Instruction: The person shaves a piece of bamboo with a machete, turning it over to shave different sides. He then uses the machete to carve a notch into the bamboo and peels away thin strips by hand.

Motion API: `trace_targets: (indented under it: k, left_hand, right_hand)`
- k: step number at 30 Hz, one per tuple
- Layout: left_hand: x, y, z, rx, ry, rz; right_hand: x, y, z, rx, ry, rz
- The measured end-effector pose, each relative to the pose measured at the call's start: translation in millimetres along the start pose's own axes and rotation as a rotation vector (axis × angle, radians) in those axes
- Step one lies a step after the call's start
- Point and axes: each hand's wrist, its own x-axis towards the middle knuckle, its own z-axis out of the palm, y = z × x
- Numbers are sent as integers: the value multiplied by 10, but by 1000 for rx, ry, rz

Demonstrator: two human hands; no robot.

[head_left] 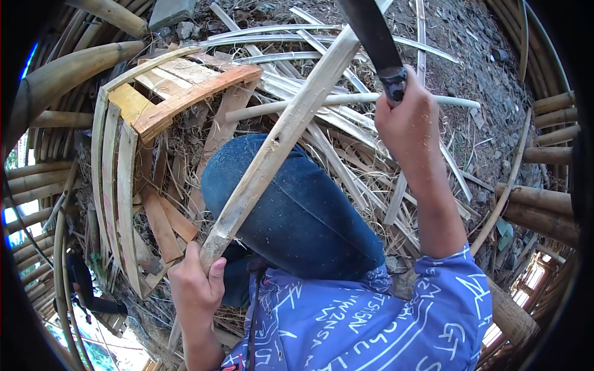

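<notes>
My left hand (195,281) is closed round the lower end of a long wooden strip (281,139), pale and rough with a dark knot near its middle. The strip slants up to the right across my bent knee (272,198) in blue jeans, its far end passing beyond the top of the view. In my right hand (411,120) is the dark handle of a machete (371,34), fingers wrapped round it. Its broad dark blade points up and left, overlapping the upper part of the strip in this view. The blade's tip is cut off by the frame.
A wooden crate (198,96) of nailed slats stands on the left. Split bamboo strips (337,139) and shavings litter the ground around my knee. A pale round pole (458,101) lies across them. Bamboo pole walls (544,204) enclose both sides, and a stone block (171,12) sits top left.
</notes>
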Motion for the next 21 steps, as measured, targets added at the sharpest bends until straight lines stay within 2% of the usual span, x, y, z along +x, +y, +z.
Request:
trace_targets:
  k: [2,5,21]
  left_hand:
    - [-10,35,-33,7,12,-21]
    - [-5,62,-91,72,-14,-26]
    - [-24,50,-95,73,-4,-26]
  right_hand:
    - [-18,49,29,-37,19,-33]
    - [-53,-9,45,32,-30,57]
    - [-170,-40,101,113,5,34]
